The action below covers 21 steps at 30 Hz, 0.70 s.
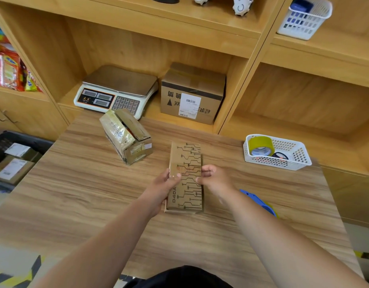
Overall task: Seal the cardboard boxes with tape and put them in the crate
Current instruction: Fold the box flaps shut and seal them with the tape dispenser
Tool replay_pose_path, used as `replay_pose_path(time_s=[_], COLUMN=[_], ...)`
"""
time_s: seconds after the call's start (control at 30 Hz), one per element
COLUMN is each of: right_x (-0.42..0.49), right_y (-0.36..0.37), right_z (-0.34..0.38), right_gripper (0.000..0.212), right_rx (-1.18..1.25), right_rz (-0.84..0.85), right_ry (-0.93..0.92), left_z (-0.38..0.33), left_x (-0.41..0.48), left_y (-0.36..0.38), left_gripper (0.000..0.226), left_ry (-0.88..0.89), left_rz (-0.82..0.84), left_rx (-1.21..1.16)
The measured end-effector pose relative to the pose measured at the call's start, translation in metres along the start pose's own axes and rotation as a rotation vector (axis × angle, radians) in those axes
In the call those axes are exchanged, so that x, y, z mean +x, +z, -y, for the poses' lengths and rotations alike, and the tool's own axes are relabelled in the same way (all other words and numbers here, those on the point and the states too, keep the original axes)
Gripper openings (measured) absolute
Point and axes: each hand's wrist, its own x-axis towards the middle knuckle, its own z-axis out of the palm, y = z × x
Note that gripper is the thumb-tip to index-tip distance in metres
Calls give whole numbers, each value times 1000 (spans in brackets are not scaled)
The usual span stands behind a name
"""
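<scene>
Landmark for these notes: the narrow printed box (189,159), lying flat on the table (75,183) straight ahead of me, long axis running away from me.

- Left hand (167,186) grips the box's left long edge, thumb laid over the top face.
- Right hand (215,179) holds the right long edge opposite it, fingers curled in, thumb tip on top. Both hands are on this one box, roughly at mid-length.
- Blue tape dispenser (258,201) lies right of the box, near its close end and partly hidden by my right forearm.
- White basket (272,163) sits further right, level with the far end, with a yellow tape roll (260,143) inside.
- A second small box (127,138), flaps open and wrapped in old tape, lies beyond and left of it.
- Dark crate (34,142) sits well to the left, below table level, with labelled parcels already inside.

Handling judgement: thin corrugated card, slim profile, likely light. The broad faces may bow under a hard squeeze, so the long edges are the stiff place to hold. The surface looks matt, so slip seems unlikely. I cannot tell whether the end flaps are closed. For taping, I would pin it flat with the left hand and free the right for the dispenser.
</scene>
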Motion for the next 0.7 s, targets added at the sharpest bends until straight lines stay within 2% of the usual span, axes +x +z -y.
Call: replay_pose_path(time_s=[0.17,0.3,0.4,0.53,0.63,0.7], right_x=[1,1,-1,0,3,4], right_y=[2,7,14,22,27,32], right_z=[-8,-7,-6,-7,-9,-10], right_gripper=[31,37,38,47,52,68], right_rx=[39,100,96,19,-58,-115], right_rz=[-19,1,2,-13,-49,-71], right_ry=[-21,-31,-61,-91,-111,-102], left_z=[3,2,5,9,13,14], left_x=[0,1,4,9,13,12], left_y=[-2,-8,-15,-22,-28,-34], left_gripper=[34,45,50,46,49,48], left_ry=[65,106,208,524,635,625], left_rz=[-29,-207,-311,-359,-290,-296], left_rx=[-3,18,281,821,957,991])
